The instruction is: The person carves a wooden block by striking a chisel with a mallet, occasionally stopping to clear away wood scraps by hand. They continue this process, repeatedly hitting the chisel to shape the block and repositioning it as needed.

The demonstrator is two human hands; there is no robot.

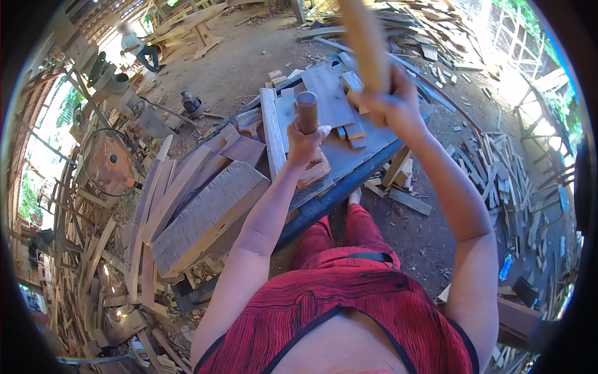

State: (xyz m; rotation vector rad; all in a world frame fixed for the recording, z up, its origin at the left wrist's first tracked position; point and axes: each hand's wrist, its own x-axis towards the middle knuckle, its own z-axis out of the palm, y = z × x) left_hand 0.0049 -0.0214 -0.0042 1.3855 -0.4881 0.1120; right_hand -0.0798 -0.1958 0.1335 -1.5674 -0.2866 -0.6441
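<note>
My left hand [303, 142] is closed around a thick, round wooden handle [307, 112], like a chisel's, with its flat end facing up. Whatever the handle carries below the fist is hidden. Under that hand a light brown wood block [316, 169] rests at the near edge of the workbench [374, 153]. Raised above the bench, my right hand [395, 106] grips a thick wooden club [366, 47], somewhat blurred and running out of the top of the view. The club and the handle are apart.
Boards [327, 93] and a long pale strip [273, 131] lie on the bench. A heavy beam [208, 218] and curved pieces stand at left. Scrap wood [498, 181] litters the ground at right. A person [132, 47] sits in the far left background.
</note>
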